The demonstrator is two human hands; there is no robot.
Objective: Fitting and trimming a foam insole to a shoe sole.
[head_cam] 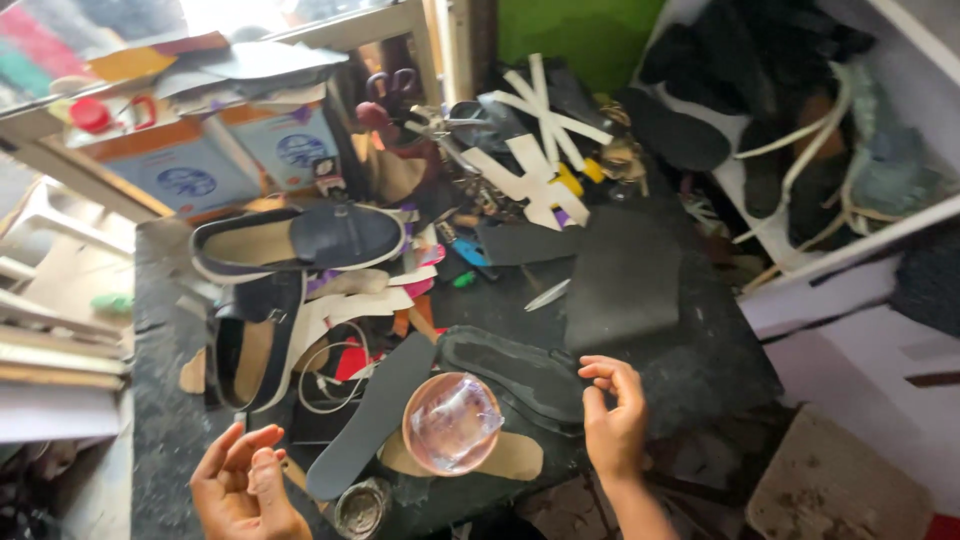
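1. The right hand [612, 420] pinches the edge of a dark grey shoe sole [515, 368], flat, oval and textured, lying on the black counter [700, 350].
2. The left hand [240, 485] is open and empty, near a grey insole [370, 415].
3. A round bowl [452, 423] sits just beside the sole.

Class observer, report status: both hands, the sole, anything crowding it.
Left hand empty, fingers curled. Right hand pinching black sole edge. Round bowl overlaps sole's near end.

Black sole [520, 370], seemingly pinkish bowl [452, 423]
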